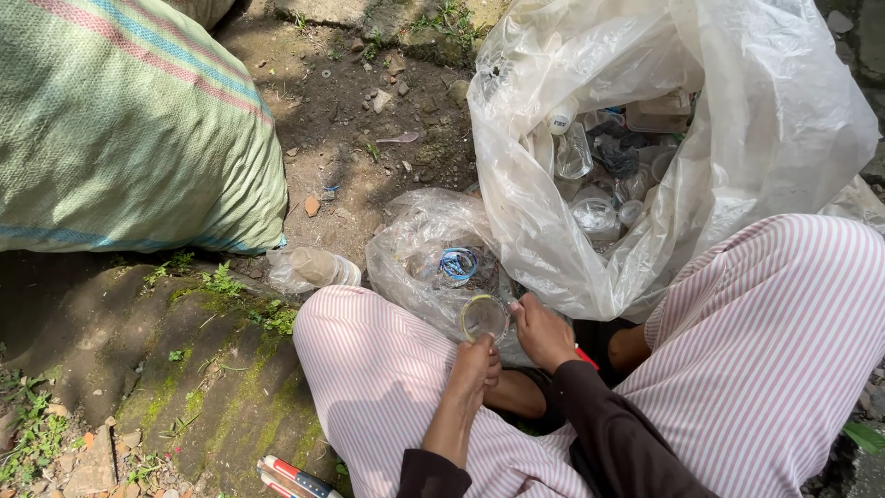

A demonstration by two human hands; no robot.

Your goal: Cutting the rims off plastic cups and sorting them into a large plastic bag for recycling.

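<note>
Head view: both hands meet low between the knees on a clear plastic cup (483, 316) with a yellow-green rim. The left hand (475, 367) has its fingers closed on the cup's near edge; the right hand (544, 332) pinches the rim from the side. The wrists are bent inward and the forearms nearly touch. My worry is that the thin cup could crack or slip into the small clear bag (433, 258) beside the big plastic sack (728, 138).

Green striped sack (129, 129) left; crushed bottle (313, 269) on dirt; pink spoon (398, 138).
</note>
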